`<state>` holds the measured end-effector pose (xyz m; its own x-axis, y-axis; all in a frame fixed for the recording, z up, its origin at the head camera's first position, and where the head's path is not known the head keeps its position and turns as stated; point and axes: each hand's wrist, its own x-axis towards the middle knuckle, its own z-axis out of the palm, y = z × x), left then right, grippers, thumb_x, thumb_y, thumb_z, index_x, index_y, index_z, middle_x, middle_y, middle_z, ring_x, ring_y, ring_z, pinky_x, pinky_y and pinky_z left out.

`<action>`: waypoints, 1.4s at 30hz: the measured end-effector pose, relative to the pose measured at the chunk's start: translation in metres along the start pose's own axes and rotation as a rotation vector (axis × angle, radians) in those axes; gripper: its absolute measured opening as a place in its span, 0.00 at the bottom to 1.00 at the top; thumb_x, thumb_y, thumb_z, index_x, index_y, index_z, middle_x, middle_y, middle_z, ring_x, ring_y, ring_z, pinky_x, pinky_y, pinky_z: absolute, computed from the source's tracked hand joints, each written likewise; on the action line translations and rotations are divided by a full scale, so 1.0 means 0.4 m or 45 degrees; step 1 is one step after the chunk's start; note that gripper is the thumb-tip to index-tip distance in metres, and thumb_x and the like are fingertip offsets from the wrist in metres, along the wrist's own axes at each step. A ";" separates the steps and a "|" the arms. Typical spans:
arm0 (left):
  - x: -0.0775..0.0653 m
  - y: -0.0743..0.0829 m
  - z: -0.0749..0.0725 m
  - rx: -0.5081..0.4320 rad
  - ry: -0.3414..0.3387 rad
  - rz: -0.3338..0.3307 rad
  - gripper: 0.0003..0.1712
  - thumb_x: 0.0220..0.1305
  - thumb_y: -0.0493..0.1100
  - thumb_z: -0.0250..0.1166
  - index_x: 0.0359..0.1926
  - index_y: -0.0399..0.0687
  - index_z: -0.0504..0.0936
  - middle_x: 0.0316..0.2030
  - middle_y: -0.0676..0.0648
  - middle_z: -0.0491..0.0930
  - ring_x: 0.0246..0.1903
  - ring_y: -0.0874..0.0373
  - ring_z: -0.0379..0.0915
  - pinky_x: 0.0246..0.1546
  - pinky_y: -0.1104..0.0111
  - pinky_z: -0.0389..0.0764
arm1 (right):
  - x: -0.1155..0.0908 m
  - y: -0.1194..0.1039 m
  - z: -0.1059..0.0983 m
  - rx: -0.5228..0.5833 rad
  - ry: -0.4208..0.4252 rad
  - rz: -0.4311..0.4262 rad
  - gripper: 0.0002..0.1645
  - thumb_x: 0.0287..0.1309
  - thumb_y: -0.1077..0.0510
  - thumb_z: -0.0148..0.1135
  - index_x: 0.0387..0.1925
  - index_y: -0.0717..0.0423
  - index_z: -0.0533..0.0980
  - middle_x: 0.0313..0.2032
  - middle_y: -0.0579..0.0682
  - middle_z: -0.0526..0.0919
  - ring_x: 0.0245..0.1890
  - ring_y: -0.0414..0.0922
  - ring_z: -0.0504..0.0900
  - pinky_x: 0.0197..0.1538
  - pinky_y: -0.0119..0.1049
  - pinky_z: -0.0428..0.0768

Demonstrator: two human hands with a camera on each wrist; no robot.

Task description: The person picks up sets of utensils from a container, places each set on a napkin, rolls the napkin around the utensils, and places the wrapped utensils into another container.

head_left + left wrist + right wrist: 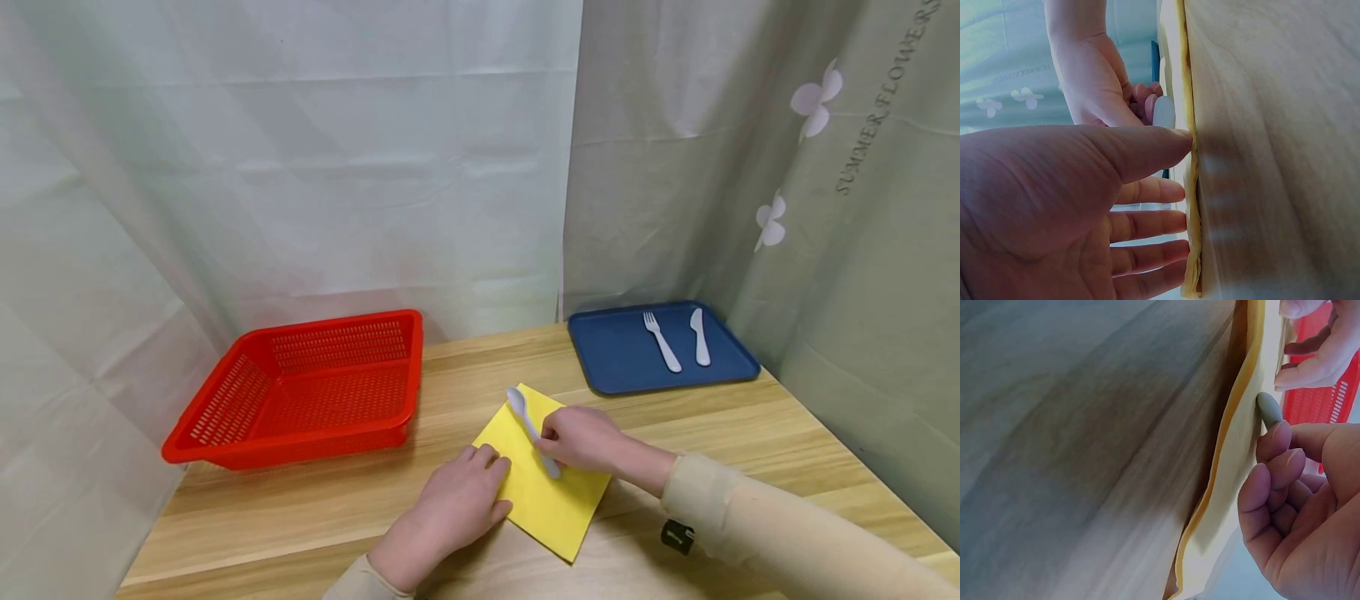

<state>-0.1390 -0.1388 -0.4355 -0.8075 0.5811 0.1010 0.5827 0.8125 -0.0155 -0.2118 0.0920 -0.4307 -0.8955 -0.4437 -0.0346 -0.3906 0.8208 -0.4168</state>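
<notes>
A folded yellow napkin (558,517) lies at an angle on the wooden table, its layered edge facing the left wrist view. On top of it is a white plastic spoon (528,425), bowl toward the far corner. My right hand (585,437) pinches the spoon's handle, whose end (1269,409) sticks out past curled fingers in the right wrist view. With fingers extended, my left hand (461,496) rests on the napkin's left edge, thumb (1154,147) and fingertips touching that edge.
A red plastic basket (408,408) stands at the left. At the back right is a blue tray (615,358) bearing a white fork (662,342) and a white knife (701,337). Pale curtains (360,183) hang behind and beside the table.
</notes>
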 end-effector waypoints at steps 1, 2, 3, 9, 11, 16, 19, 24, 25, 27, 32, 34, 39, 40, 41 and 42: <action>0.000 0.000 0.000 0.000 0.003 0.003 0.25 0.67 0.55 0.80 0.56 0.47 0.85 0.50 0.47 0.80 0.50 0.50 0.78 0.38 0.59 0.86 | 0.001 -0.001 0.001 0.000 0.002 0.005 0.22 0.75 0.50 0.70 0.21 0.43 0.79 0.15 0.37 0.77 0.18 0.38 0.74 0.25 0.34 0.70; -0.001 0.000 -0.001 -0.001 0.005 0.005 0.25 0.67 0.55 0.80 0.56 0.47 0.85 0.50 0.47 0.80 0.50 0.49 0.78 0.38 0.59 0.86 | 0.001 -0.001 0.002 0.001 0.002 0.010 0.22 0.75 0.49 0.70 0.21 0.42 0.79 0.15 0.37 0.77 0.18 0.38 0.73 0.25 0.34 0.70; -0.001 0.000 0.000 -0.001 0.006 0.008 0.25 0.67 0.55 0.80 0.56 0.47 0.84 0.50 0.47 0.80 0.50 0.49 0.78 0.38 0.59 0.86 | 0.002 -0.001 0.003 0.000 0.004 0.015 0.22 0.75 0.49 0.70 0.21 0.42 0.79 0.15 0.37 0.77 0.18 0.38 0.73 0.25 0.34 0.69; 0.000 0.001 -0.001 0.004 -0.013 -0.003 0.26 0.67 0.56 0.80 0.57 0.47 0.85 0.52 0.47 0.80 0.51 0.50 0.78 0.40 0.59 0.86 | 0.005 -0.007 0.009 0.003 0.020 0.034 0.22 0.75 0.49 0.70 0.21 0.43 0.79 0.14 0.37 0.77 0.18 0.38 0.74 0.26 0.35 0.69; 0.000 0.000 -0.001 0.001 -0.014 -0.007 0.26 0.67 0.56 0.80 0.57 0.47 0.85 0.52 0.47 0.80 0.51 0.49 0.78 0.39 0.58 0.86 | 0.006 -0.010 0.010 0.010 0.023 0.039 0.23 0.75 0.50 0.70 0.20 0.43 0.79 0.14 0.37 0.77 0.18 0.39 0.74 0.26 0.35 0.69; 0.000 0.001 -0.002 -0.001 -0.010 -0.012 0.26 0.67 0.55 0.80 0.56 0.47 0.85 0.51 0.47 0.80 0.51 0.49 0.78 0.38 0.58 0.86 | 0.010 -0.014 0.016 0.022 0.019 0.051 0.23 0.75 0.50 0.69 0.19 0.43 0.80 0.13 0.37 0.77 0.18 0.39 0.74 0.26 0.35 0.69; 0.001 0.002 -0.001 0.003 -0.019 -0.017 0.26 0.67 0.56 0.80 0.57 0.47 0.85 0.52 0.48 0.80 0.52 0.50 0.78 0.38 0.58 0.86 | 0.015 -0.015 0.020 0.026 0.013 0.056 0.24 0.76 0.50 0.69 0.19 0.43 0.80 0.12 0.36 0.76 0.18 0.38 0.74 0.26 0.35 0.68; 0.002 0.001 0.001 0.002 -0.022 -0.017 0.26 0.67 0.56 0.80 0.58 0.48 0.85 0.52 0.48 0.80 0.52 0.50 0.78 0.38 0.58 0.86 | 0.018 -0.015 0.025 0.013 0.035 0.051 0.25 0.75 0.50 0.69 0.17 0.42 0.79 0.10 0.33 0.75 0.18 0.38 0.73 0.25 0.35 0.68; 0.002 0.001 0.001 0.002 -0.019 -0.015 0.26 0.67 0.56 0.80 0.57 0.48 0.85 0.52 0.48 0.80 0.52 0.50 0.78 0.37 0.58 0.86 | 0.018 -0.016 0.025 0.009 0.038 0.053 0.26 0.75 0.50 0.69 0.16 0.42 0.79 0.10 0.33 0.74 0.17 0.38 0.73 0.25 0.35 0.68; 0.002 0.000 0.002 0.003 -0.013 -0.012 0.26 0.67 0.56 0.80 0.57 0.48 0.85 0.52 0.48 0.80 0.52 0.50 0.78 0.37 0.58 0.86 | 0.019 -0.017 0.027 0.008 0.047 0.061 0.26 0.75 0.49 0.69 0.16 0.43 0.78 0.09 0.33 0.74 0.17 0.38 0.73 0.25 0.35 0.68; 0.001 -0.001 0.002 0.004 0.006 -0.003 0.26 0.67 0.56 0.80 0.56 0.48 0.84 0.51 0.48 0.80 0.51 0.50 0.79 0.36 0.58 0.86 | 0.021 -0.021 0.027 0.007 0.055 0.087 0.27 0.75 0.49 0.69 0.15 0.43 0.78 0.08 0.33 0.73 0.17 0.39 0.73 0.25 0.36 0.67; 0.001 -0.001 0.002 0.003 0.008 -0.002 0.26 0.67 0.56 0.80 0.56 0.48 0.84 0.51 0.48 0.80 0.51 0.50 0.79 0.36 0.58 0.86 | 0.022 -0.023 0.027 -0.001 0.058 0.093 0.27 0.75 0.49 0.68 0.15 0.43 0.78 0.08 0.33 0.73 0.17 0.39 0.73 0.25 0.36 0.67; 0.001 -0.002 0.003 0.000 0.001 -0.002 0.26 0.67 0.56 0.80 0.56 0.48 0.84 0.51 0.48 0.80 0.51 0.50 0.79 0.36 0.58 0.86 | 0.024 -0.026 0.028 -0.026 0.056 0.112 0.26 0.75 0.49 0.67 0.16 0.43 0.78 0.08 0.33 0.73 0.17 0.39 0.74 0.25 0.36 0.68; 0.001 -0.002 0.003 0.000 0.002 -0.002 0.26 0.67 0.56 0.80 0.56 0.48 0.84 0.51 0.48 0.80 0.51 0.50 0.78 0.36 0.58 0.86 | 0.025 -0.025 0.029 -0.032 0.057 0.115 0.26 0.75 0.49 0.67 0.15 0.43 0.78 0.08 0.33 0.73 0.17 0.39 0.74 0.25 0.36 0.69; 0.001 -0.002 0.003 -0.001 0.003 0.000 0.25 0.67 0.56 0.80 0.56 0.48 0.84 0.51 0.48 0.79 0.51 0.50 0.78 0.36 0.58 0.86 | 0.026 -0.024 0.029 -0.038 0.059 0.116 0.26 0.75 0.49 0.66 0.15 0.43 0.78 0.08 0.33 0.73 0.17 0.39 0.74 0.25 0.36 0.69; 0.001 -0.002 0.003 0.000 0.006 0.001 0.25 0.67 0.56 0.80 0.56 0.48 0.84 0.51 0.48 0.79 0.51 0.50 0.78 0.36 0.58 0.86 | 0.026 -0.024 0.029 -0.044 0.061 0.117 0.27 0.75 0.49 0.66 0.15 0.43 0.78 0.08 0.33 0.73 0.17 0.39 0.74 0.25 0.37 0.69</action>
<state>-0.1397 -0.1392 -0.4366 -0.8065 0.5818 0.1054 0.5837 0.8118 -0.0153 -0.2150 0.0753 -0.4378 -0.9369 -0.3486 -0.0276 -0.3123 0.8696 -0.3825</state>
